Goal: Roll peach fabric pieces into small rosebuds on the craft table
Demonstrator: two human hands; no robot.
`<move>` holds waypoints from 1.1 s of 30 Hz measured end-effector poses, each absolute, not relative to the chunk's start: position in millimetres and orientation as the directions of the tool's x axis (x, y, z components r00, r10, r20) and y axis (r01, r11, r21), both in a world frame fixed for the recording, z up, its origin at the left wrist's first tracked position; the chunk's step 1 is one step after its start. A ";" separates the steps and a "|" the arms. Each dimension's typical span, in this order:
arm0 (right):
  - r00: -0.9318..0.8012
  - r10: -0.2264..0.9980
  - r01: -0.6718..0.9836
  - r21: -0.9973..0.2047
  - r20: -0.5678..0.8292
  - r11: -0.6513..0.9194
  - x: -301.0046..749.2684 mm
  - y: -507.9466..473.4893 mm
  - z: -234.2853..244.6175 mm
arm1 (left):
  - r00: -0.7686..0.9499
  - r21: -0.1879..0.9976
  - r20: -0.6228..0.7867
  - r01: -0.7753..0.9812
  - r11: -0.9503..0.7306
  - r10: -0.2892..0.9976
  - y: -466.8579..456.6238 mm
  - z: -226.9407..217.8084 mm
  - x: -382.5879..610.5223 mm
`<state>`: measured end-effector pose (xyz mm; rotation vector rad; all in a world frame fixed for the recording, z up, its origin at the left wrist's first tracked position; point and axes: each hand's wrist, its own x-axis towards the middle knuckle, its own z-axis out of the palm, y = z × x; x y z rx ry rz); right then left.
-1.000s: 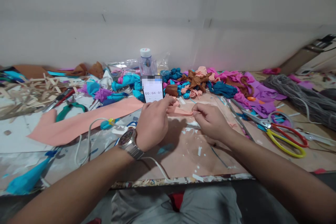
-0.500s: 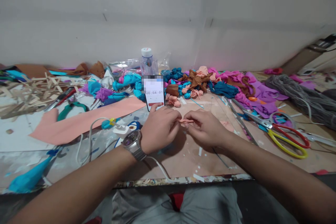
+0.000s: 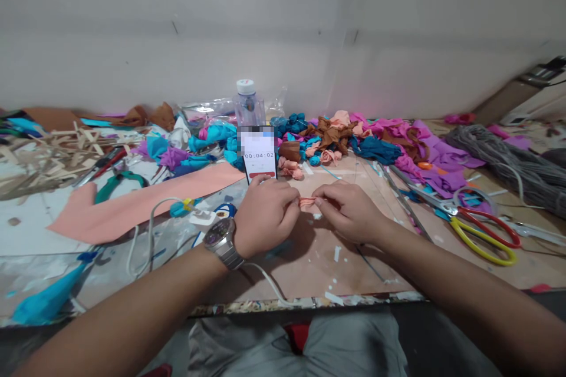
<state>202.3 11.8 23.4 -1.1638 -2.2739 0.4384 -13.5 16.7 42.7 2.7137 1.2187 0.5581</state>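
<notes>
Between my two hands a small gathered strip of peach crepe paper (image 3: 306,202) is stretched just above the table. My left hand (image 3: 267,212), with a metal watch on its wrist, pinches the strip's left end. The right end is pinched between the thumb and fingers of my right hand (image 3: 347,209). Both fingertips partly hide the strip. Just behind my left hand a phone (image 3: 260,156) stands upright, its screen showing a running timer. A long peach crepe paper sheet (image 3: 150,203) lies to the left.
Scissors (image 3: 480,235) with red and yellow handles lie at the right, near a grey cord bundle (image 3: 508,159). Crumpled colored paper pieces (image 3: 336,135) line the back, beside a bottle (image 3: 247,105). Green-handled pliers (image 3: 117,182) and wooden sticks (image 3: 57,153) are at the left.
The peach strip between my fingertips now looks more gathered, in several folds. My right fingers have shifted slightly along it. The timer reads one second more.
</notes>
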 end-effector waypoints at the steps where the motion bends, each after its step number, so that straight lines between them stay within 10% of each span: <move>1: -0.480 0.817 0.643 -0.505 0.321 0.576 202.4 12.1 23.4 | 0.608 0.250 0.284 0.700 -0.670 0.741 16.9 42.7 -13.8; 33: -0.533 0.783 0.615 -0.489 0.321 0.619 200.7 10.8 23.2 | 0.595 0.333 0.297 0.669 -0.665 0.747 18.2 38.5 -11.8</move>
